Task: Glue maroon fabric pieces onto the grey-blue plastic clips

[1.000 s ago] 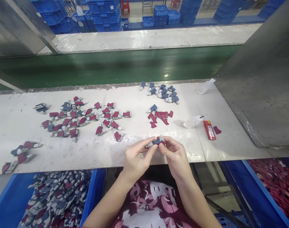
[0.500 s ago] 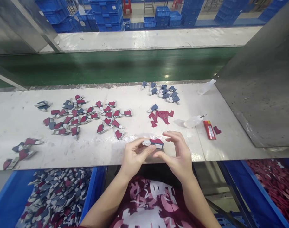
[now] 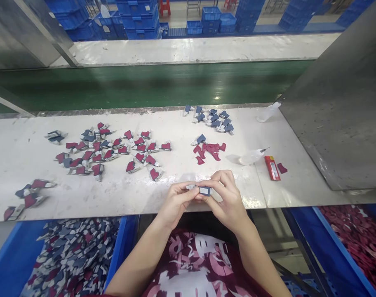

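Pinched between your left hand (image 3: 175, 201) and right hand (image 3: 226, 198), 1 small blue-and-white flat piece (image 3: 203, 189) sits above the scuffed white tabletop (image 3: 120, 194).

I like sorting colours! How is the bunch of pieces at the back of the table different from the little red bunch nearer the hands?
The back bunch is blue-grey; the red bunch is crimson. The back bunch lies beside the green belt; the red bunch lies nearer the hands. Both are small loose pieces on the white table.
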{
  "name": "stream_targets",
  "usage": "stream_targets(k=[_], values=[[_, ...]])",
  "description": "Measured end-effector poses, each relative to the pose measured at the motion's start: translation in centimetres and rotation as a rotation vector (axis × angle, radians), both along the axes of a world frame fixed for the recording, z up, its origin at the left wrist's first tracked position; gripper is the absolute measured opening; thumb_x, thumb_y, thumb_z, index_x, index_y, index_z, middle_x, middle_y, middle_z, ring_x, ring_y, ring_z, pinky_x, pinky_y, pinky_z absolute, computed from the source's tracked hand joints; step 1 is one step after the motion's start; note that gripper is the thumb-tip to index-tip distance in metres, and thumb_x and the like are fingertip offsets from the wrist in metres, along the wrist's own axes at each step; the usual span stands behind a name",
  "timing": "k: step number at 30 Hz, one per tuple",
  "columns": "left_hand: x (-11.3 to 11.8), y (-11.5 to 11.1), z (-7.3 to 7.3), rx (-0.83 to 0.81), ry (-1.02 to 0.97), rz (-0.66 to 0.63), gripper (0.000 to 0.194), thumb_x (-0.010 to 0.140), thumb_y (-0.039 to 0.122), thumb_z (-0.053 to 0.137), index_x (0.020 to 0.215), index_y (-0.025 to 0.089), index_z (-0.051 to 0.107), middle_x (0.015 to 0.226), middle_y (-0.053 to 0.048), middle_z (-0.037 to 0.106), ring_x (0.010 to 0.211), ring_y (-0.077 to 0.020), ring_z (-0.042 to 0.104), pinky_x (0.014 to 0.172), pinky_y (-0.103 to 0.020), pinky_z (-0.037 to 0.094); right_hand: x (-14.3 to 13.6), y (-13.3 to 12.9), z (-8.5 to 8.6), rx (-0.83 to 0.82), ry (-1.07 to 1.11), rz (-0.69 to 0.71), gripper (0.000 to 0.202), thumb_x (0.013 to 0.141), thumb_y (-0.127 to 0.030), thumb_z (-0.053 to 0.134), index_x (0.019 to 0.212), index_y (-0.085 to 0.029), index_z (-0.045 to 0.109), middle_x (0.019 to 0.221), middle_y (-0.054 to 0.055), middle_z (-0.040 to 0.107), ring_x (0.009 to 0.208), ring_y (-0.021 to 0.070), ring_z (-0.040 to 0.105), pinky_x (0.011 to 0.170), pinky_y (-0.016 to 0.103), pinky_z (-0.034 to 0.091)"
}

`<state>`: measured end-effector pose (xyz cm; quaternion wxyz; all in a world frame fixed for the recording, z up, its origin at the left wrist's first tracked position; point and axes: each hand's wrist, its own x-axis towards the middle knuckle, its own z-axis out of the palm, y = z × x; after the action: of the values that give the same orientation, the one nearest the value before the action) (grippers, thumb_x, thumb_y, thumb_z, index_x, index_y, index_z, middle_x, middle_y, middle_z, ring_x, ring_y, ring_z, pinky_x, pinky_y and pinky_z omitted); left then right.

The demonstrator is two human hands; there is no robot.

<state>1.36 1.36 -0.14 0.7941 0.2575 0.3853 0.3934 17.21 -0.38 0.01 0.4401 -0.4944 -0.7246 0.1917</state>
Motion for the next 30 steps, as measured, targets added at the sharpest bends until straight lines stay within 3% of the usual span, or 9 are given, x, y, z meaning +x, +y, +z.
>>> stream_targets(k=[3,7,11,15,20,23,26,30], values=[[0.2,0.1,-0.4,-0.053,-0.119,-0.01,0.024,0.074,0.036,0.084,0.071,0.014,0.075,0.063,0.0,0.062,0.061,-0.0098,0.056,0.07,-0.024,0.051,0.1,0.3,0.3,0.043,-0.022,0.015,0.021,0.088,-0.014,0.065,0.105,-0.024,0.072,0.075,0.002,0.05,0.081,0.0205,0.048,0.069,0.035,0.047],[0.5,0.2,-0.8,-0.174,-0.205,0.018,0.026,0.073,0.036,0.085,0.076,0.013,0.073,0.062,0.002,0.057,0.055,-0.0062,0.048,0.07,-0.024,0.053,-0.3,0.6,0.5,0.062,0.081,-0.032,0.03,0.08,-0.017,0.077,0.107,-0.025,0.069,0.079,0.002,0.064,0.08,0.0199,0.053,0.07,0.035,0.048],[0.8,0.3,-1.2,-0.324,-0.27,-0.016,0.024,0.07,0.031,0.085,0.077,0.013,0.071,0.07,-0.002,0.061,0.063,-0.0106,0.056,0.067,-0.025,0.053,-0.8,0.6,0.9,0.053,0.17,-0.072,0.019,0.077,-0.022,0.081,0.092,-0.026,0.07,0.074,0.001,0.066,0.077,0.0205,0.055,0.065,0.035,0.048],[0.5,0.4,-1.3,-0.321,-0.303,-0.061,0.023,0.069,0.032,0.084,0.074,0.013,0.071,0.069,-0.001,0.06,0.059,-0.01,0.054,0.066,-0.026,0.054,-0.6,0.5,1.0,0.103,0.14,-0.024,0.015,0.078,-0.019,0.078,0.089,-0.027,0.072,0.071,0.001,0.066,0.075,0.0202,0.054,0.065,0.036,0.048],[-0.3,1.1,-0.3,-0.132,-0.113,-0.08,0.023,0.072,0.035,0.083,0.078,0.013,0.075,0.07,-0.003,0.064,0.06,-0.0105,0.055,0.058,-0.022,0.048,-0.2,0.7,0.0,0.14,0.073,-0.002,0.014,0.082,-0.018,0.074,0.082,-0.032,0.074,0.077,0.001,0.071,0.084,0.0231,0.058,0.073,0.042,0.053],[-0.8,1.4,0.1,0.033,0.047,-0.014,0.023,0.072,0.03,0.082,0.089,0.015,0.078,0.088,-0.007,0.073,0.079,-0.0165,0.066,0.071,-0.025,0.053,0.1,0.7,-1.0,0.151,0.061,-0.028,0.016,0.083,-0.018,0.073,0.085,-0.034,0.074,0.095,0.002,0.072,0.103,0.0256,0.059,0.088,0.049,0.052],[-1.1,1.7,-0.1,0.19,0.306,0.092,0.028,0.071,0.028,0.082,0.096,0.016,0.078,0.098,-0.008,0.075,0.089,-0.0192,0.069,0.082,-0.028,0.054,0.8,0.6,-1.8,0.112,0.028,-0.131,0.024,0.083,-0.02,0.074,0.102,-0.032,0.071,0.114,0.006,0.065,0.111,0.0264,0.057,0.091,0.048,0.052],[-2.9,2.4,-0.8,0.339,0.61,0.259,0.034,0.071,0.028,0.081,0.102,0.015,0.075,0.096,-0.007,0.075,0.085,-0.0192,0.071,0.081,-0.03,0.056,2.7,0.3,-2.4,0.137,-0.021,-0.296,0.029,0.082,-0.023,0.076,0.109,-0.029,0.068,0.114,0.008,0.062,0.111,0.0267,0.058,0.093,0.047,0.051]])
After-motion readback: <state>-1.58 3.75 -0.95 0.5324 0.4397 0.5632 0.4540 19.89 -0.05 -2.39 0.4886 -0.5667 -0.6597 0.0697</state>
